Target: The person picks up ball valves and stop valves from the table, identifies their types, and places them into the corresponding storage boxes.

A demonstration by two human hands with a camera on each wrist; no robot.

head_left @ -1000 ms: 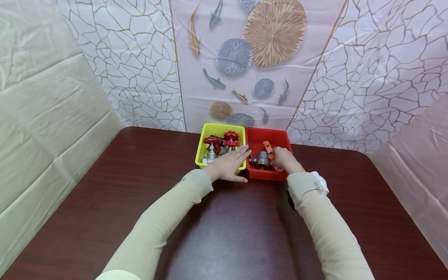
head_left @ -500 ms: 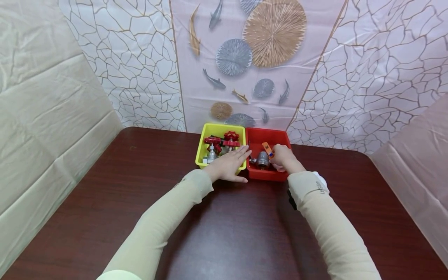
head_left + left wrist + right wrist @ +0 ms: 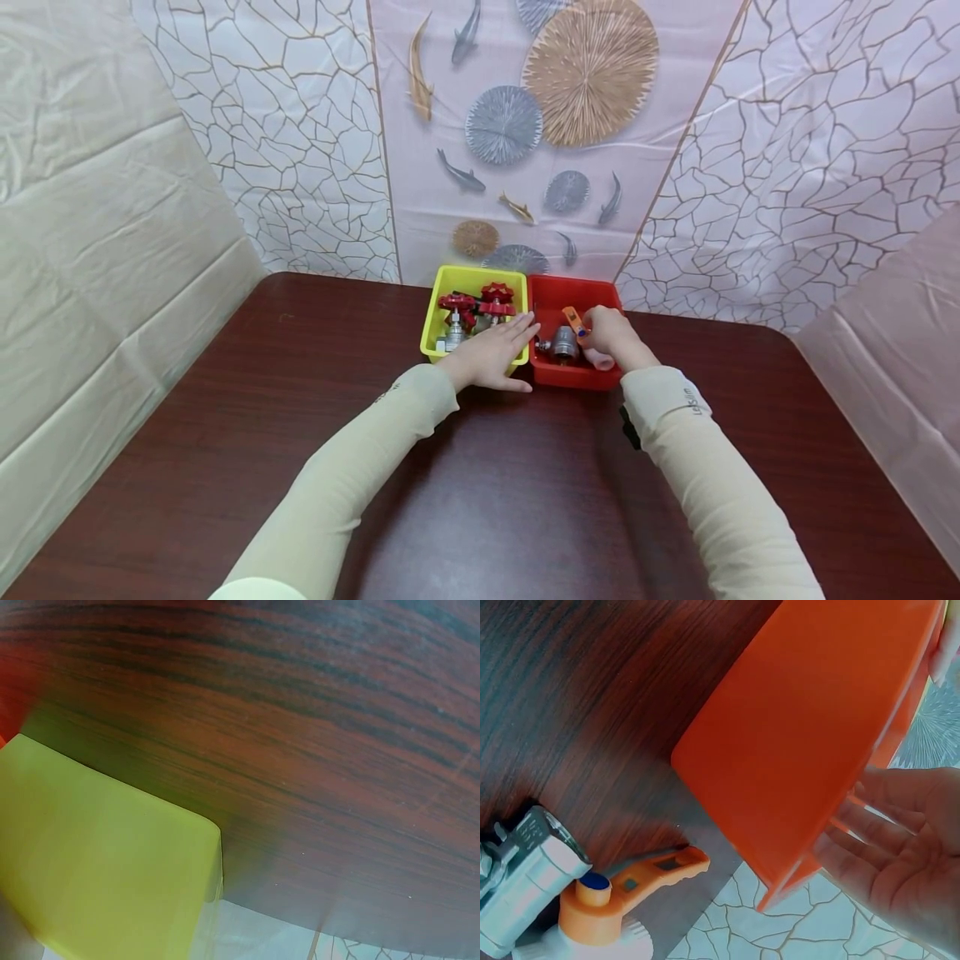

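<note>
My left hand (image 3: 491, 354) rests with straight fingers across the yellow bin's (image 3: 431, 329) front right corner, fingertips at the red bin's edge. Inside the red bin (image 3: 570, 377), my right hand (image 3: 617, 337) has curled fingers at a white plastic ball valve (image 3: 598, 359) with an orange lever handle (image 3: 573, 318). To its left lies a metal valve (image 3: 564, 343). The right wrist view shows the metal valve (image 3: 532, 881) next to the orange handle (image 3: 660, 874), outside the red bin's wall (image 3: 795, 735); a hand (image 3: 900, 847) there has its fingers at the rim.
Several metal valves with red handwheels (image 3: 454, 302) sit in the yellow bin. Both bins stand side by side at the back of the dark wood table (image 3: 480, 492), close to a patterned cloth backdrop (image 3: 315, 150).
My right hand has shifted slightly up within the red bin, and more of the white valve body shows below it. The left hand stays in place.
</note>
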